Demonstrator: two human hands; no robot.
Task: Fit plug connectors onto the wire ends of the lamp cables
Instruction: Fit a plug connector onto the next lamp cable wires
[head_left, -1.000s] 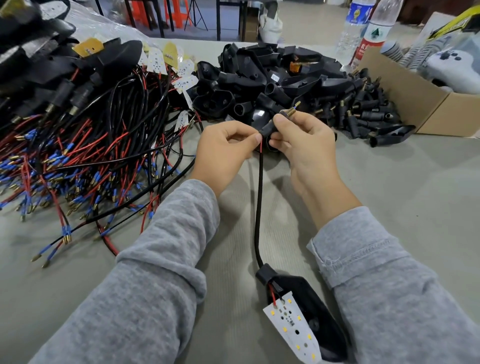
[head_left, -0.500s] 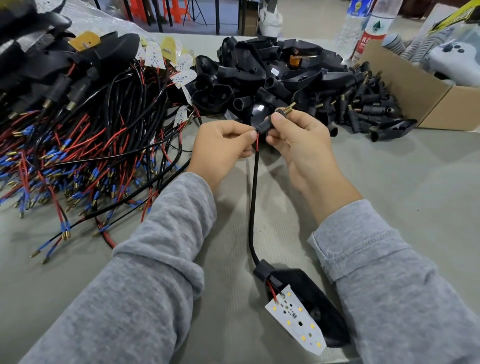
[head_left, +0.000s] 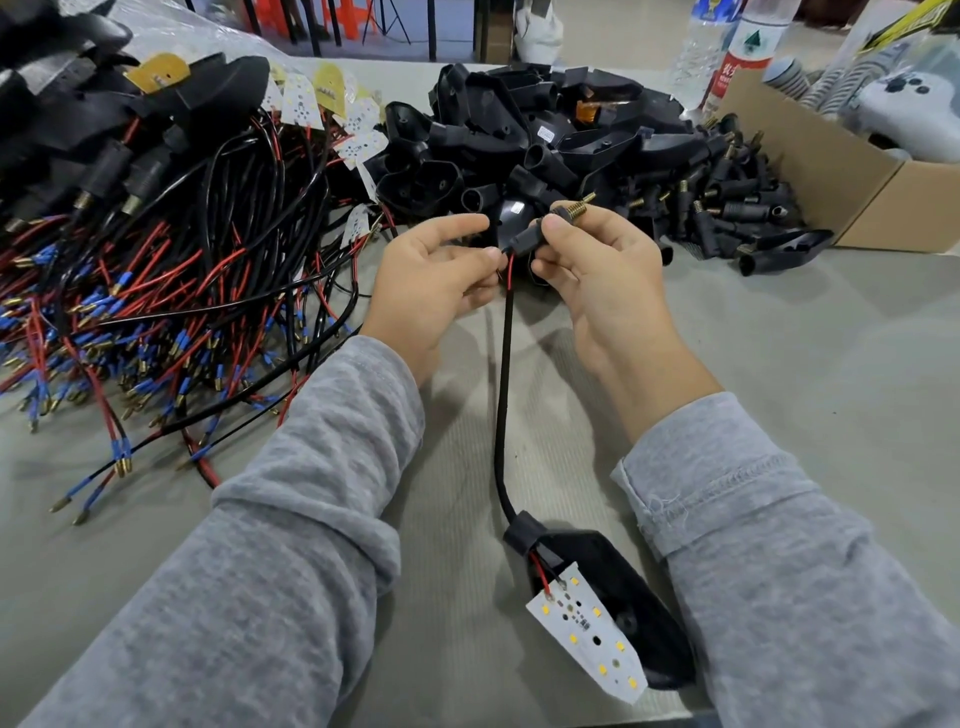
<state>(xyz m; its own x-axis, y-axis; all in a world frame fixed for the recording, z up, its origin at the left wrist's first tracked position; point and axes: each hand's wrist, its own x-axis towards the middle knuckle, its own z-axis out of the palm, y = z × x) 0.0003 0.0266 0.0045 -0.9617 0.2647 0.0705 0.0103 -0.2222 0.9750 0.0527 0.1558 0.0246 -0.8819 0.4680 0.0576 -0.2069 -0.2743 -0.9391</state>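
Sleeves of grey cloth fill the bottom of the frame. Between them, low and right of middle, a black lamp shell (head_left: 597, 597) with a white light board (head_left: 589, 631) lies on the grey worktop (head_left: 805, 364). Its thin black cable (head_left: 503, 395) runs up to the middle.

There the right hand (head_left: 605, 275) pinches a small black plug connector with a brass screw tip (head_left: 550, 223). The left hand (head_left: 431, 275) has just loosened: its thumb now lifts off and only the lower fingers touch the red wire (head_left: 510, 265). The wire looks pushed in, so this plug seems nearly done.

Room is free on the right. Left, a pile of red and blue wires (head_left: 130, 322) sits close. Behind, a heap of black plastic shells (head_left: 545, 135) and a cardboard box (head_left: 831, 171) crowd the far edge.
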